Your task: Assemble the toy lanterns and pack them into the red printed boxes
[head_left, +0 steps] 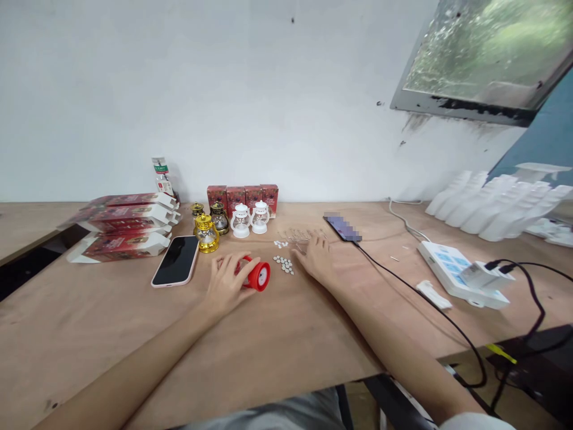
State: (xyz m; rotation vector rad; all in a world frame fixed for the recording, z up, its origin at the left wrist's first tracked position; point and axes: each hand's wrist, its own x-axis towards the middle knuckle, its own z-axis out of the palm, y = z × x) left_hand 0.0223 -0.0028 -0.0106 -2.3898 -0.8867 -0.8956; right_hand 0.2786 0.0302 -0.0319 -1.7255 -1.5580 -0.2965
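My left hand (pixel 228 280) is curled round a small red toy lantern (pixel 258 276) that lies on its side on the wooden table (pixel 277 346). My right hand (pixel 316 257) rests flat on the table, fingers stretched toward a row of thin metal pins (pixel 295 236). A heap of small silvery button cells (pixel 283 264) lies between the two hands, and a few white bits (pixel 280 243) lie just behind it.
Behind stand a gold lantern (pixel 206 233), two dark lanterns (pixel 219 217), two white lanterns (pixel 249 219), red boxes (pixel 242 196), flat cartons (pixel 123 230) and a bottle (pixel 162 176). A phone (pixel 176 260) lies left. Another phone (pixel 342 227), its cable and a power strip (pixel 456 273) lie right.
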